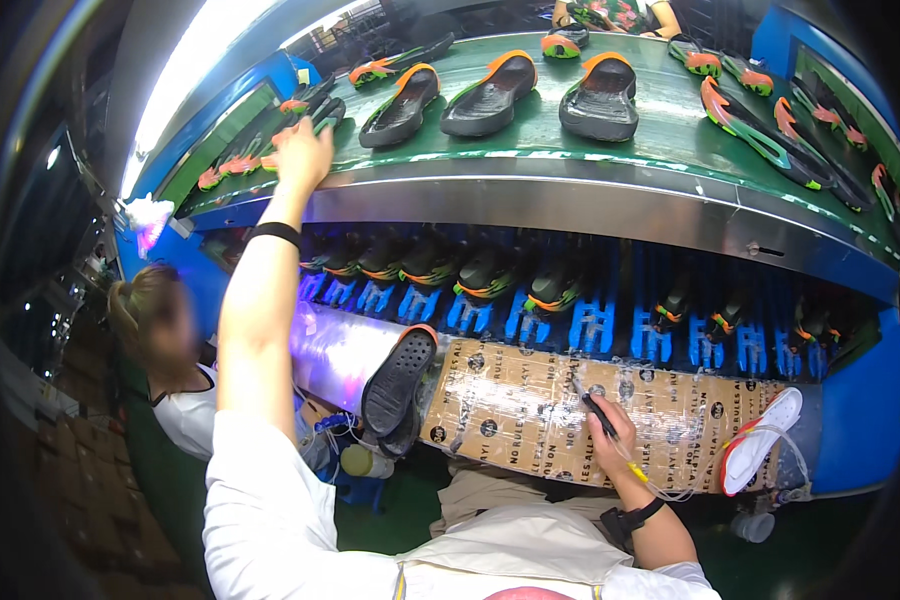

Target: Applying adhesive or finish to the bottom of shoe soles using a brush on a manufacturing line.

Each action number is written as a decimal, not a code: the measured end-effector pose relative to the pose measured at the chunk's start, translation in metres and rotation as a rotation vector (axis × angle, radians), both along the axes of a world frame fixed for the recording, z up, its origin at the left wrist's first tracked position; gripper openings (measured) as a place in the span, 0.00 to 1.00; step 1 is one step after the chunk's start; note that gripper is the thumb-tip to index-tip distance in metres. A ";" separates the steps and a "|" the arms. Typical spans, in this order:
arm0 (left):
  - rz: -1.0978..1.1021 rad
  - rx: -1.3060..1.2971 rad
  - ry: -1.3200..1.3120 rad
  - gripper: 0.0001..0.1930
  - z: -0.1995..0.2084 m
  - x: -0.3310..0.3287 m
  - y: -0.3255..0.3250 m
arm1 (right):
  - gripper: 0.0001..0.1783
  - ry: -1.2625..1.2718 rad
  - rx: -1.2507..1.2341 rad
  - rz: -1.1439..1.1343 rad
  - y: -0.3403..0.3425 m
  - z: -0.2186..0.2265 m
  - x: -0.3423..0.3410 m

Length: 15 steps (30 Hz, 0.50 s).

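Note:
My left hand point(303, 155) reaches far out over the green conveyor belt, its thumb and fingers apart at the near end of a black shoe sole point(328, 112). Whether the fingertips touch that sole is hard to see. Low over the cardboard-covered ledge, my right hand point(613, 430) is closed around a black pen-like tool point(598, 412), from which a thin clear tube with a yellow piece runs past my wrist. Left of the cardboard point(510, 400) leans a black perforated shoe point(398, 380) with an orange edge. A white shoe piece point(762, 440) with a red rim lies at the ledge's right end.
Several black soles with orange and green trim stand on the conveyor belt point(530, 155). Below its metal edge, more shoes sit on a row of blue holders point(590, 325). Another person point(165, 340) is at my left; someone's arms point(660, 18) show across the belt.

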State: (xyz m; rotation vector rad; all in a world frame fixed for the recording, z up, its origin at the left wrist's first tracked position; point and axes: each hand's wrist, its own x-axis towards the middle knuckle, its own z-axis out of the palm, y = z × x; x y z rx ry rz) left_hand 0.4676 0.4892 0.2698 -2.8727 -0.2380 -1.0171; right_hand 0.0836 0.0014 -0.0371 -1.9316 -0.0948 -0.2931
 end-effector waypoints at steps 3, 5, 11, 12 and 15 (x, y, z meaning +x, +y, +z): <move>0.217 0.267 0.265 0.28 0.012 -0.008 0.054 | 0.17 -0.019 0.012 -0.005 0.002 0.000 0.002; 0.159 0.345 0.363 0.23 0.020 -0.010 0.070 | 0.17 0.017 0.019 0.003 0.002 0.003 0.002; -0.344 0.338 0.248 0.13 0.039 -0.041 0.064 | 0.17 -0.007 0.030 -0.009 0.003 -0.001 0.004; -0.340 0.336 0.248 0.13 0.044 -0.052 0.054 | 0.18 -0.036 0.026 -0.008 0.003 -0.004 0.004; -0.333 -0.431 0.153 0.18 0.069 -0.071 0.033 | 0.17 -0.028 0.032 -0.011 0.002 0.000 0.000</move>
